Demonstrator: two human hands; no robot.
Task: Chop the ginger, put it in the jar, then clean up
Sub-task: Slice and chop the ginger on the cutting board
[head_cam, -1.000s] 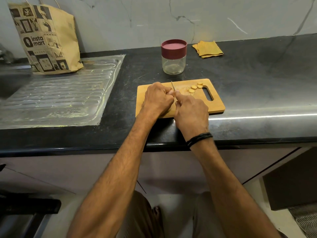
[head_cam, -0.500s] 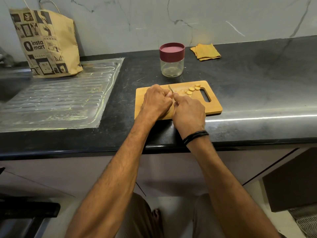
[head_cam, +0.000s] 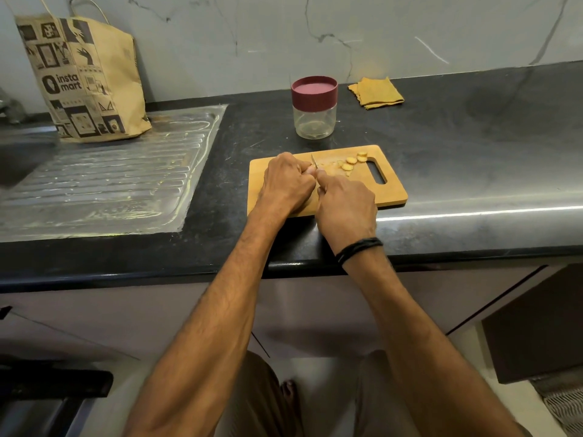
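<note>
A wooden cutting board (head_cam: pixel 391 190) lies on the black counter. My left hand (head_cam: pixel 285 184) sits curled on the board, its fingers closed over the ginger, which is hidden beneath them. Close beside it my right hand (head_cam: pixel 345 205) grips a knife (head_cam: pixel 314 160); only the blade tip shows between the two hands. Several round ginger slices (head_cam: pixel 351 161) lie on the board near its handle slot. Behind the board stands a clear jar (head_cam: pixel 314 108) with a maroon lid on.
A folded yellow cloth (head_cam: pixel 375 92) lies at the back right of the jar. A brown paper bag (head_cam: pixel 83 80) stands on the steel drainboard (head_cam: pixel 104 181) at the left. The counter's front edge runs below my wrists.
Both hands stay on the board in the same grip. The view has tilted a little, so the board and jar sit slightly lower in the frame.
</note>
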